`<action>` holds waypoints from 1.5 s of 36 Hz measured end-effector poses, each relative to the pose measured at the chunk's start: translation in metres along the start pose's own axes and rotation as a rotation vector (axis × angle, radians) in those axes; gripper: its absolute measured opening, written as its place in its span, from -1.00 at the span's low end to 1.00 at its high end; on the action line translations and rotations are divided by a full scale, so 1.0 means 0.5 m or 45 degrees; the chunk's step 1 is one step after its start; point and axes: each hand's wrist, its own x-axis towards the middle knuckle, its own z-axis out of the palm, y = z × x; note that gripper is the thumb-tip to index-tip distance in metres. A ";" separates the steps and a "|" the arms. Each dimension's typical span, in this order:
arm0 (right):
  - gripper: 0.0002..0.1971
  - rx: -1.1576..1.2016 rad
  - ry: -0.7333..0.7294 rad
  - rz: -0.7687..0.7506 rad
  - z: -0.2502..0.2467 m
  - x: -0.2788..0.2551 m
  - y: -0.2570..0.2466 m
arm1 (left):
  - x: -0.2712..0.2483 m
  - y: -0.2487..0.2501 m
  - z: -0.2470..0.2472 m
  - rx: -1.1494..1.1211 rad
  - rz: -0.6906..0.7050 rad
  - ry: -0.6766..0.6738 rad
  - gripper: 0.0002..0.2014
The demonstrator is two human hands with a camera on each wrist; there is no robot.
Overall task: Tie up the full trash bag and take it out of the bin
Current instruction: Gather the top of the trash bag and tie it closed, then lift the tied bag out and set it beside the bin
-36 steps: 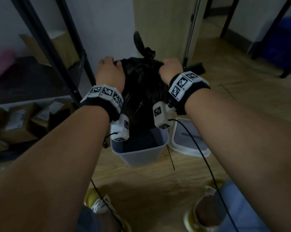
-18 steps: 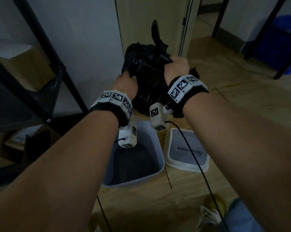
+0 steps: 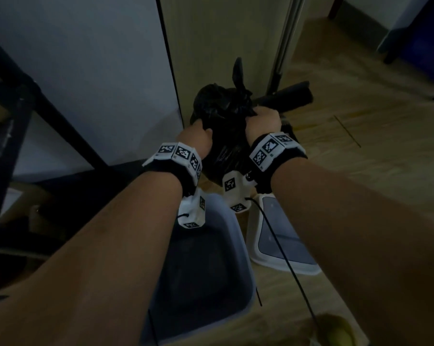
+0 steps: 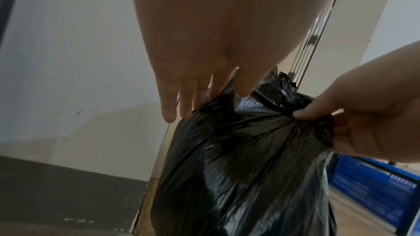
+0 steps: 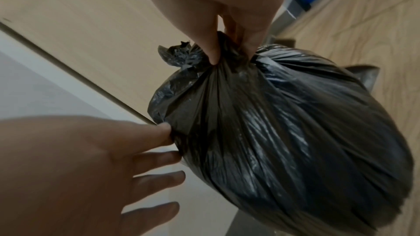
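The black trash bag (image 3: 225, 126) is knotted at the top (image 3: 238, 88) and hangs in the air beyond the grey bin (image 3: 245, 270), which stands open on the floor. My right hand (image 3: 263, 121) pinches the gathered neck just under the knot (image 5: 179, 55), thumb and fingers (image 5: 227, 42) curled round the plastic. My left hand (image 3: 198, 138) lies against the bag's left side with straight, spread fingers (image 4: 181, 100), only the tips touching the bag (image 4: 250, 168). The bag's bottom is hidden behind my wrists in the head view.
The bin's lid (image 3: 280, 245) lies on the wooden floor right of the bin. A black shelf frame (image 3: 23, 96) stands at the left, a metal pole (image 3: 283, 46) and a dark dustpan-like thing (image 3: 290, 96) behind the bag. A blue crate (image 3: 423, 46) sits far right.
The bag has come up out of the bin and moved forward, away from me, past the bin's far edge. My left hand has loosened from a grip to straight fingers on its side.
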 end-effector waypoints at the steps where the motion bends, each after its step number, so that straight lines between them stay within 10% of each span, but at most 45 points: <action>1: -0.67 -0.010 0.001 -0.006 0.010 0.008 0.004 | 0.008 -0.003 0.003 0.009 -0.005 -0.018 -0.64; 22: -0.44 -0.308 -0.328 -0.146 0.095 0.021 0.018 | 0.014 -0.071 -0.016 0.167 -0.047 -0.071 -0.53; 54: -0.40 -0.967 -0.459 -0.841 0.036 -0.460 0.008 | -0.451 -0.228 -0.078 0.507 -0.028 0.229 -0.44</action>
